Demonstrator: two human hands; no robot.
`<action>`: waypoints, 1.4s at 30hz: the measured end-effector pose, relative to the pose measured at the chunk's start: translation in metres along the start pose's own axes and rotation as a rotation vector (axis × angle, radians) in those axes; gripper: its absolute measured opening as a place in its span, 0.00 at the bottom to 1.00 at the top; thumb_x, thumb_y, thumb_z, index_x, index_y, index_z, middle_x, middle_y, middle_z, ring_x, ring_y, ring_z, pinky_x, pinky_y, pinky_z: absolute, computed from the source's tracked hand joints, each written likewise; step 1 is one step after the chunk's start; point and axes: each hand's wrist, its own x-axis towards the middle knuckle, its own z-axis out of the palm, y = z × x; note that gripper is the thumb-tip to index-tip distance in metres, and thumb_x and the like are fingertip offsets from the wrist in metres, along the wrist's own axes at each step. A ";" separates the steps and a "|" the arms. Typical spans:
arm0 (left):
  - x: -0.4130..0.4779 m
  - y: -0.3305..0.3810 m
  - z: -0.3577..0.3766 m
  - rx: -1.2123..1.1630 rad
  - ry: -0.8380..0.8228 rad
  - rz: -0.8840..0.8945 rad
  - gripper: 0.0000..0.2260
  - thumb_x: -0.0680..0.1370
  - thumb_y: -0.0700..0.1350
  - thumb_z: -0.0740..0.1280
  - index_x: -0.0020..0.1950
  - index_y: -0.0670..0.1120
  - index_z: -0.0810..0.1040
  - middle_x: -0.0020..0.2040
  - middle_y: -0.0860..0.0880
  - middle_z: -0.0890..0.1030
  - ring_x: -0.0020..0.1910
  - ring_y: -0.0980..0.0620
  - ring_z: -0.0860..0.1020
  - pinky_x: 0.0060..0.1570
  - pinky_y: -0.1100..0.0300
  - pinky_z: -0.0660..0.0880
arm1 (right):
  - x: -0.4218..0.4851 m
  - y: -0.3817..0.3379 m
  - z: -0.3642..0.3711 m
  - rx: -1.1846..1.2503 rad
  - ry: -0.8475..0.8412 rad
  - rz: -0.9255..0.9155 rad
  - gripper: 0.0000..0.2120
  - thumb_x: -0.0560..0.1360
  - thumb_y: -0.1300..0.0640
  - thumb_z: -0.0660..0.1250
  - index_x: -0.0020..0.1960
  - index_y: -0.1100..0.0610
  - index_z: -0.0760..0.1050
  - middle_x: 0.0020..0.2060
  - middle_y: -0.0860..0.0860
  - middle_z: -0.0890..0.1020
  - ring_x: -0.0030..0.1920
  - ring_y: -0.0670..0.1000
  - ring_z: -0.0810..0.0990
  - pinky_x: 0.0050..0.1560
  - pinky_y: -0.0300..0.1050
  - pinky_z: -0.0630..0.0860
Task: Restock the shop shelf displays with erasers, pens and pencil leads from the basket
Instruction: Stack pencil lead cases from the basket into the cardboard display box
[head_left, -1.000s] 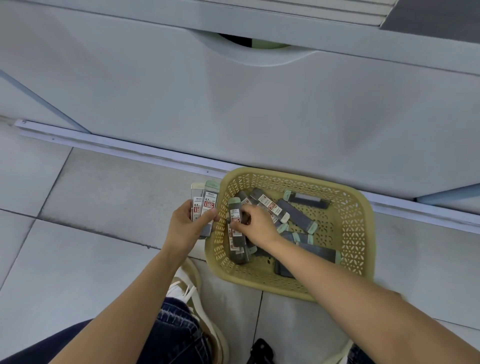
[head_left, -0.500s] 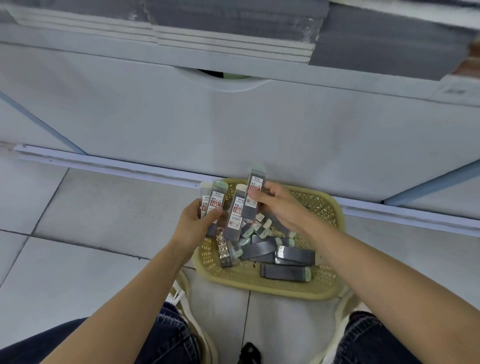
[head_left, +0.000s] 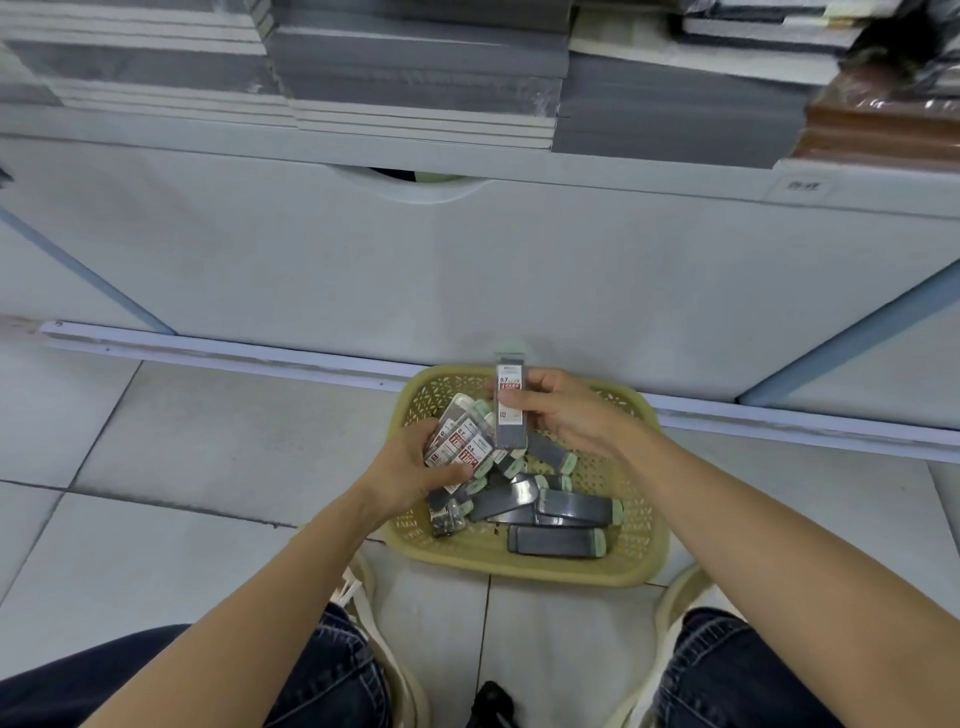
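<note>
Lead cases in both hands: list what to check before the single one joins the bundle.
1. The right hand pinches the single lead case, upright: ok.
2. The left hand grips the bundle of cases: ok, though they are fanned, not squared.
3. Both hands are above the basket, so a slip would likely land inside: ok.
4. Sizes match: the single lead case reads 0.7, the bundle shows 0.7 and 0.5: not ok.
5. Loose cases lie in the basket to collect: ok.
6. Display for leads in view: not ok; only stacked books show on the shelf.
</note>
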 end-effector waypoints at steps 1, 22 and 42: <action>0.001 0.001 0.000 0.045 0.000 0.007 0.13 0.73 0.37 0.74 0.55 0.42 0.75 0.44 0.45 0.83 0.38 0.51 0.83 0.34 0.61 0.78 | 0.001 0.002 0.000 -0.035 -0.026 0.012 0.15 0.70 0.55 0.72 0.56 0.56 0.80 0.50 0.53 0.84 0.51 0.53 0.82 0.53 0.48 0.78; -0.003 -0.012 -0.030 -0.191 -0.096 -0.217 0.07 0.82 0.38 0.60 0.51 0.39 0.78 0.41 0.44 0.82 0.38 0.48 0.81 0.44 0.54 0.79 | 0.003 0.002 -0.019 0.042 0.152 -0.007 0.13 0.78 0.58 0.66 0.61 0.62 0.76 0.52 0.55 0.84 0.51 0.52 0.84 0.46 0.43 0.80; 0.003 0.041 -0.005 -0.347 0.299 0.032 0.05 0.71 0.38 0.76 0.41 0.41 0.80 0.27 0.49 0.78 0.22 0.56 0.72 0.22 0.67 0.69 | -0.015 -0.043 0.028 0.170 0.155 -0.115 0.20 0.76 0.65 0.68 0.67 0.58 0.72 0.62 0.61 0.77 0.61 0.59 0.78 0.59 0.52 0.78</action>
